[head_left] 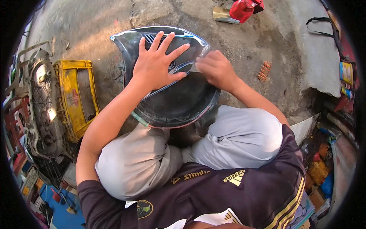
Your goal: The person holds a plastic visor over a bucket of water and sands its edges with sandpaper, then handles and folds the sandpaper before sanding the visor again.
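A dark, curved vehicle body panel with blue and white trim lies over a round black tub-like object with a worn rim, just beyond my knees. My left hand rests flat on the panel, fingers spread. At the panel's right edge, my right hand is closed in a fist. A small greyish bit shows by its fingers, too little to name. The fingers hide what lies under them.
A yellow plastic crate stands at left, beside a metal engine casing. On the concrete floor at right lies an orange coil spring. A red pouch-like item is at the top. Piled parts fill the lower right.
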The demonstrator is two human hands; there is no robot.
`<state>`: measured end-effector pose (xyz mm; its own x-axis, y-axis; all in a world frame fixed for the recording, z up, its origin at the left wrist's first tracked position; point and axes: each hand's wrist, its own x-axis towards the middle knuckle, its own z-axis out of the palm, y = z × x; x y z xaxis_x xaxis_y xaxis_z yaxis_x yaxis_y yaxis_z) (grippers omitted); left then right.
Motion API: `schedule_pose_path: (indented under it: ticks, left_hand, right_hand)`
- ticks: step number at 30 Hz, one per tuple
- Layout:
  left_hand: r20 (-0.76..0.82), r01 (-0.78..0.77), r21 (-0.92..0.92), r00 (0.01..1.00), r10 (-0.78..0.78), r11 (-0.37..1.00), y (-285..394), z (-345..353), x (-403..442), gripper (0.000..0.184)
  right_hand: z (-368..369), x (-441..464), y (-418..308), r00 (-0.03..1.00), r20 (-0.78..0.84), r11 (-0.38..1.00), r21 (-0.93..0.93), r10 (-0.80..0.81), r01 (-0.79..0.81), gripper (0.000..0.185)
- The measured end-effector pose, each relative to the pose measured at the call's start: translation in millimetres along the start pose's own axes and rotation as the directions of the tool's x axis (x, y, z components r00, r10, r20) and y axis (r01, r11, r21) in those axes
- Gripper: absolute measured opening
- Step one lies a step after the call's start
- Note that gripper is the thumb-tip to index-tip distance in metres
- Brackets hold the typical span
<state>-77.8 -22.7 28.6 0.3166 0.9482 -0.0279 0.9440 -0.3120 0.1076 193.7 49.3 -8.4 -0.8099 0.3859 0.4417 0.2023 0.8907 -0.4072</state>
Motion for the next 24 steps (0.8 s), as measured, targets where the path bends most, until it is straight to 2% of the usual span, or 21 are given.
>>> schedule_pose_path:
  ticks: [2, 4, 6, 9, 10, 12, 13, 14, 18, 21, 23, 24]
  left_hand:
    - [0.009, -0.002, 0.004, 1.0, 0.002, 1.0, -1, 0, 0, 0.089]
    - [-0.002, 0.003, -0.016, 1.0, -0.003, 1.0, 0, 1, -1, 0.089]
    - [0.003, 0.006, -0.01, 1.0, -0.006, 1.0, 0, 1, -2, 0.089]
    - [-0.008, -0.01, 0.001, 1.0, 0.01, 1.0, 0, 3, 2, 0.088]
    - [-0.021, -0.015, 0.006, 1.0, 0.015, 1.0, -2, 3, 1, 0.087]
    - [-0.026, -0.019, -0.002, 0.999, 0.019, 1.0, -2, 4, 0, 0.087]
    - [-0.039, -0.02, -0.013, 0.999, 0.019, 1.0, -2, 4, -1, 0.087]
    - [-0.04, -0.016, -0.015, 0.999, 0.015, 1.0, -1, 2, -1, 0.087]
    - [0.006, 0.003, -0.01, 1.0, -0.003, 1.0, 0, 1, 1, 0.09]
    - [-0.005, 0.005, -0.019, 1.0, -0.005, 1.0, 0, 2, 1, 0.09]
    - [-0.009, 0.004, -0.025, 1.0, -0.005, 1.0, 0, 1, -3, 0.09]
    - [-0.006, 0.007, -0.023, 1.0, -0.007, 1.0, 0, 1, -3, 0.09]
  right_hand:
    - [-7, -1, 16, 1.0, 0.011, 1.0, -0.02, -0.015, 0.015, 0.032]
    - [-9, -1, 34, 0.971, -0.106, 0.975, -0.04, 0.215, -0.22, 0.033]
    - [-10, -2, 30, 0.973, -0.113, 0.976, -0.059, 0.203, -0.211, 0.036]
    - [0, 8, -2, 1.0, 0.015, 1.0, -0.004, -0.024, 0.024, 0.035]
    - [-3, 7, 5, 1.0, 0.01, 1.0, -0.003, -0.023, 0.023, 0.035]
    - [-14, 5, 31, 0.992, -0.004, 0.989, -0.085, 0.125, -0.125, 0.037]
    - [-13, 5, 39, 0.982, -0.073, 0.979, -0.092, 0.174, -0.18, 0.038]
    - [-9, 1, 39, 0.983, -0.071, 0.98, -0.091, 0.171, -0.177, 0.038]
    - [3, 1, -2, 0.992, 0.077, 0.995, 0.014, -0.104, 0.103, 0.039]
    - [-5, 0, 21, 0.997, 0.059, 0.999, 0.016, -0.046, 0.045, 0.04]
    - [-3, -4, 31, 0.983, -0.089, 0.981, -0.089, 0.162, -0.17, 0.04]
    - [-3, -5, 27, 0.983, -0.09, 0.982, -0.092, 0.158, -0.166, 0.04]
